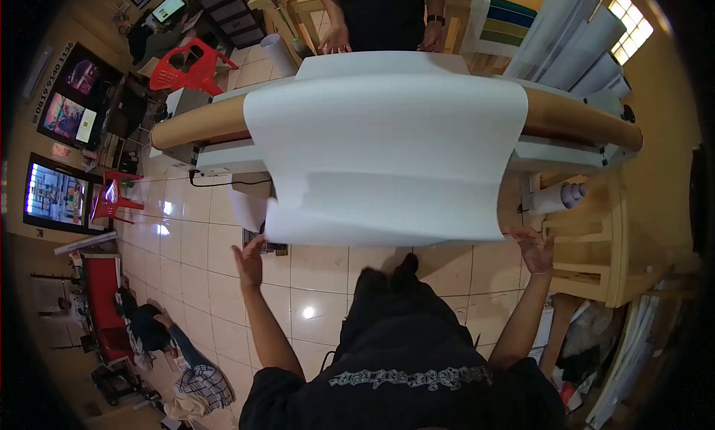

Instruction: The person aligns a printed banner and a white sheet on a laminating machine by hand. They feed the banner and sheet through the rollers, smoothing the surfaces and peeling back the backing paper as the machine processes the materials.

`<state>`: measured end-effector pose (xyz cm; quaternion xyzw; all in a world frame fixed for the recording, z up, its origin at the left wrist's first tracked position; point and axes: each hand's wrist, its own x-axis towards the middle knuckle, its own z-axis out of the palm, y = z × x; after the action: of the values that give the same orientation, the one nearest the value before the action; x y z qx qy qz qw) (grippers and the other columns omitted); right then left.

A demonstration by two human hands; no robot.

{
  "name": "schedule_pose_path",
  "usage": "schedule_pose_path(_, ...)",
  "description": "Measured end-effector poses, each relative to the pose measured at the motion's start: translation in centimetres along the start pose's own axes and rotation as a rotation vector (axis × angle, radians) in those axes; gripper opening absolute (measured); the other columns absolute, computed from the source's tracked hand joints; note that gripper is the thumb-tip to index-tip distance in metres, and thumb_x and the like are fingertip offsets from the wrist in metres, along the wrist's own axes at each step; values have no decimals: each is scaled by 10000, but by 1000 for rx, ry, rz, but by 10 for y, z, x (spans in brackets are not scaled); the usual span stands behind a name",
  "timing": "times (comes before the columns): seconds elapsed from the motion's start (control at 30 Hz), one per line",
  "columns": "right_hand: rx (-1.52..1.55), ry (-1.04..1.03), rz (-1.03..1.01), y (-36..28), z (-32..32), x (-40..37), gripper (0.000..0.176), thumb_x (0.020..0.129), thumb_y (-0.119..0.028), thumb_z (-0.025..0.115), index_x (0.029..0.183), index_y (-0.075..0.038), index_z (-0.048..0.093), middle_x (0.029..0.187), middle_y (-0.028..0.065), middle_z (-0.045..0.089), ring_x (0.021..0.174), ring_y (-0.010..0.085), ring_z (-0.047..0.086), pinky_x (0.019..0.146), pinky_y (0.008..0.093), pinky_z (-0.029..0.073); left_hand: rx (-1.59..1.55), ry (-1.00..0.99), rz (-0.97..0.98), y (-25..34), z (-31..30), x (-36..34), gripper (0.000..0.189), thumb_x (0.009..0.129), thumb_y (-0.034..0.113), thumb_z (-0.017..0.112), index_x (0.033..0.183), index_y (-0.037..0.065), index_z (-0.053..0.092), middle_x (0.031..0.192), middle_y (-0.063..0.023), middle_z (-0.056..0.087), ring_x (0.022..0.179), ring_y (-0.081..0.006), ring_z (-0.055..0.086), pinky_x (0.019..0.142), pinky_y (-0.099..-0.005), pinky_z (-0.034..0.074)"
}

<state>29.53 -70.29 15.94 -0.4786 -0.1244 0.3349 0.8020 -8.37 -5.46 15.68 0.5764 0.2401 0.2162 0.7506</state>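
A wide white sheet (387,154) hangs down over a long brown cardboard roll (197,121) on a white machine (231,158). My left hand (250,260) is at the sheet's lower left corner, fingers apart, just under its edge. At the lower right corner my right hand (535,247) touches the edge with spread fingers. Whether either hand pinches the sheet is unclear. A person in black stands behind the machine, with one hand (335,41) and the other hand (430,42) on the sheet's far end.
Several white rolls (573,35) lean at the back right. A wooden rack (596,244) with a small roll (558,197) stands to the right. Red plastic chairs (190,65) and screens (56,195) are on the left. A person (160,333) sits on the tiled floor.
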Motion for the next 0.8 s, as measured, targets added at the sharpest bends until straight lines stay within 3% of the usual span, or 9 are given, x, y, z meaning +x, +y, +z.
schedule_pose_path(0.1, -120, 132, 39, 46, -1, -25, 844, 954, -721, 250, 1358, -28, 512, 1445, 133, 500, 1333, 266, 434, 1141, 433, 202, 205, 206, -5, -43, 2, -7, 854, 1001, 656, 147, 1242, -27, 599, 1272, -132, 619, 1293, -258, 469, 1172, -397, 224)
schedule_pose_path(0.17, -40, 802, 247, 81, 1, -51, 783, 947, -698, 319, 1393, -77, 487, 1476, 98, 471, 1341, 274, 430, 1141, 484, 185, 165, 328, -189, -97, -40, -22, 826, 993, 671, 168, 1300, 26, 584, 1350, -127, 581, 1306, -256, 470, 1176, -438, 206)
schedule_pose_path(0.2, -24, 923, 282, 109, -16, -70, 737, 925, -668, 413, 1410, -115, 471, 1474, 82, 468, 1337, 269, 436, 1128, 521, 204, 160, 362, -262, -113, -50, -39, 802, 982, 686, 211, 1309, 54, 581, 1350, -109, 585, 1301, -251, 478, 1163, -474, 198)
schedule_pose_path(0.33, -22, 995, 456, 161, -9, -126, 699, 904, -613, 510, 1384, -104, 496, 1442, 91, 500, 1318, 253, 465, 1112, 509, 256, 199, 493, -498, -124, -44, -87, 705, 967, 664, 369, 1272, 76, 612, 1283, -87, 623, 1225, -238, 538, 1115, -467, 266)
schedule_pose_path(0.43, -140, 884, 578, 164, -7, -124, 540, 925, -479, 571, 1321, -113, 545, 1358, 72, 546, 1235, 224, 509, 1030, 453, 386, 308, 423, -439, -114, -41, -79, 628, 952, 620, 458, 1264, 99, 616, 1251, -67, 643, 1169, -215, 560, 1055, -487, 320)
schedule_pose_path(0.5, -216, 796, 436, 158, -27, -84, 464, 933, -378, 607, 1310, -112, 559, 1261, 45, 585, 1115, 186, 550, 910, 362, 453, 346, 358, -372, -85, -30, -46, 555, 953, 532, 538, 1249, 68, 615, 1224, -90, 642, 1148, -192, 562, 1010, -425, 391)
schedule_pose_path(0.63, -561, 766, 50, 67, 43, 25, 333, 930, -307, 656, 1179, -89, 619, 1065, 25, 624, 901, 108, 568, 694, 255, 440, 346, 251, -57, -37, 20, 52, 525, 962, 327, 618, 1342, -22, 520, 1319, -141, 576, 1240, -242, 519, 1059, -351, 382)
schedule_pose_path(0.73, -610, 710, -148, 24, 48, 102, 431, 931, -298, 670, 1289, -77, 576, 1186, 43, 602, 1019, 130, 561, 810, 263, 456, 350, 214, 75, 11, 77, 120, 621, 952, 300, 639, 1430, -27, 415, 1453, -165, 462, 1345, -271, 435, 1114, -364, 336)
schedule_pose_path(0.8, -581, 597, -280, 2, 41, 149, 622, 921, -350, 677, 1416, -52, 447, 1386, 85, 499, 1232, 183, 493, 993, 341, 404, 335, 247, 182, 28, 102, 168, 739, 933, 280, 666, 1500, -14, 295, 1578, -181, 284, 1449, -283, 298, 1169, -385, 263)
